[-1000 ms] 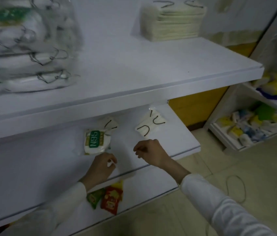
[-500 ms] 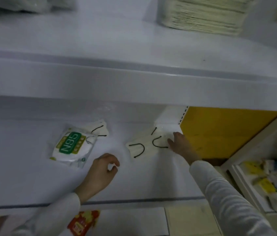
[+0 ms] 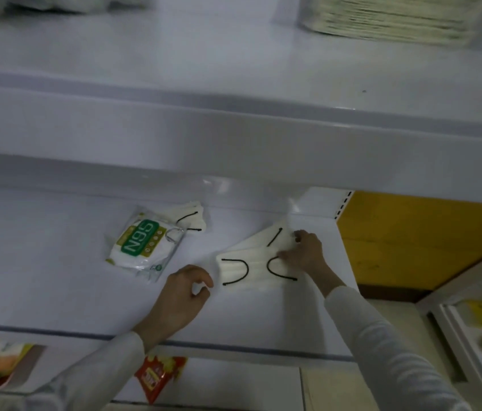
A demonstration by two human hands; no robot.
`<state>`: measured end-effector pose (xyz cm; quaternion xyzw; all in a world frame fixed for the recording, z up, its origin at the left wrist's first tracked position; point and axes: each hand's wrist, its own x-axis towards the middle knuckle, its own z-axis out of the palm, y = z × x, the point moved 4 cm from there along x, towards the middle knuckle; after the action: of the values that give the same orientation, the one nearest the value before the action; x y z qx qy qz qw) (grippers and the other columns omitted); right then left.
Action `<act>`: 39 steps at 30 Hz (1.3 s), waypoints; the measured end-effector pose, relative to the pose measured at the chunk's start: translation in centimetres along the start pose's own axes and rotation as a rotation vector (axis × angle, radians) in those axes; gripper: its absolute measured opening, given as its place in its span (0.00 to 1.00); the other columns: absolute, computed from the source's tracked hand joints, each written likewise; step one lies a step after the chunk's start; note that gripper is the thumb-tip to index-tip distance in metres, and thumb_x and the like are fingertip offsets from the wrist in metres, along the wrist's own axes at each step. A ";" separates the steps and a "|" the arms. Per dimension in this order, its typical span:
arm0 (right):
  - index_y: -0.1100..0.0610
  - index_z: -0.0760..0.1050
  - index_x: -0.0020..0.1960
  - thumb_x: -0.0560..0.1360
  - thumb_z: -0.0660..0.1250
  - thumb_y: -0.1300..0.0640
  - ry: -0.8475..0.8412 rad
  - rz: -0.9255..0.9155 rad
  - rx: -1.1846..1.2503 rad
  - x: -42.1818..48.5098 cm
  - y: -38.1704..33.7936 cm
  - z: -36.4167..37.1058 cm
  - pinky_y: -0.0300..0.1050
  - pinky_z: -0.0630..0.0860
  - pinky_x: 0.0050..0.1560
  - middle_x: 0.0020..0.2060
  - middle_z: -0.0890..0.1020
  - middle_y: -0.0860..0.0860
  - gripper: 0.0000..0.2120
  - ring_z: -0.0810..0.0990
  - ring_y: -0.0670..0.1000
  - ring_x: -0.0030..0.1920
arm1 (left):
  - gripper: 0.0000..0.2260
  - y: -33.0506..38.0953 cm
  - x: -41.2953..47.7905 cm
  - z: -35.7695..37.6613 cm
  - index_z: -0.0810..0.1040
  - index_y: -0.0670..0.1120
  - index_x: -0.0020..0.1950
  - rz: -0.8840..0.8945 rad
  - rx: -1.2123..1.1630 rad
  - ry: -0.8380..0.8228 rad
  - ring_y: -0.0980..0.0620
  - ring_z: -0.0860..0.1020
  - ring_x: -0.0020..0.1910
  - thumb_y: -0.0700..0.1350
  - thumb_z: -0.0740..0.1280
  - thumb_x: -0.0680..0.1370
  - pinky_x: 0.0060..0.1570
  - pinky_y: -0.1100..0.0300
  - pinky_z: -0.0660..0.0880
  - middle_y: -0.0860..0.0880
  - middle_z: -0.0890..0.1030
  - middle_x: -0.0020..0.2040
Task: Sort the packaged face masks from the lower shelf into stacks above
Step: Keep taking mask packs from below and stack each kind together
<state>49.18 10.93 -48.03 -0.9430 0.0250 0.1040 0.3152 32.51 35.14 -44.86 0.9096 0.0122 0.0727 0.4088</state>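
Two flat mask packs [image 3: 251, 262] on lower shelf [image 3: 56, 277], right end | right hand [image 3: 308, 256] pinches their right edge, likely to lift both together | left hand [image 3: 183, 298] curled beside left edge — grip unclear | N95 pack [image 3: 142, 244] untouched | stack [image 3: 391, 19] above awaits.

White metal shelving [image 3: 234, 137], yellow panel [image 3: 411, 238], pale tiled floor [image 3: 328, 390]

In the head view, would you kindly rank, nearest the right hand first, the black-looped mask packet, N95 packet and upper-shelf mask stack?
1. black-looped mask packet: in the right hand.
2. N95 packet: farther left.
3. mask stack: shelf above.
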 end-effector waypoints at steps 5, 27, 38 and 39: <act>0.53 0.65 0.28 0.67 0.77 0.57 -0.065 -0.121 0.251 -2.8 -1.0 -1.4 0.37 0.65 0.37 0.27 0.69 0.47 0.20 0.70 0.49 0.35 | 0.11 0.3 0.1 -0.4 0.77 0.46 0.52 -0.067 0.002 -0.016 0.50 0.75 0.52 0.36 0.68 0.72 0.48 0.70 0.69 0.47 0.77 0.53; 0.64 0.70 0.65 0.80 0.54 0.43 -0.033 -0.020 -0.249 1.2 -17.2 14.0 0.51 0.67 0.63 0.65 0.69 0.62 0.26 0.66 0.61 0.66 | 0.11 -7.9 0.1 -17.5 0.80 0.40 0.54 -0.258 0.182 0.151 0.53 0.76 0.40 0.43 0.71 0.73 0.33 0.76 0.66 0.48 0.80 0.43; 0.60 0.70 0.57 0.70 0.64 0.67 0.223 -0.049 0.558 0.4 -17.9 11.9 0.43 0.69 0.45 0.47 0.79 0.56 0.17 0.78 0.59 0.51 | 0.11 -9.2 -0.7 -19.6 0.79 0.41 0.53 -0.277 0.169 0.190 0.52 0.76 0.40 0.44 0.72 0.73 0.33 0.74 0.66 0.50 0.79 0.41; 0.61 0.71 0.58 0.69 0.65 0.65 0.262 -0.058 0.591 0.0 -17.6 10.6 0.43 0.70 0.47 0.47 0.80 0.57 0.17 0.79 0.57 0.50 | 0.12 -9.0 -0.6 -19.4 0.79 0.41 0.54 -0.282 0.154 0.187 0.50 0.76 0.42 0.44 0.71 0.73 0.34 0.74 0.66 0.50 0.78 0.42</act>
<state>49.27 31.36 -45.99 -0.8162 0.0675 -0.0392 0.5725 29.52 55.53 -38.91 0.9168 0.1830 0.0980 0.3411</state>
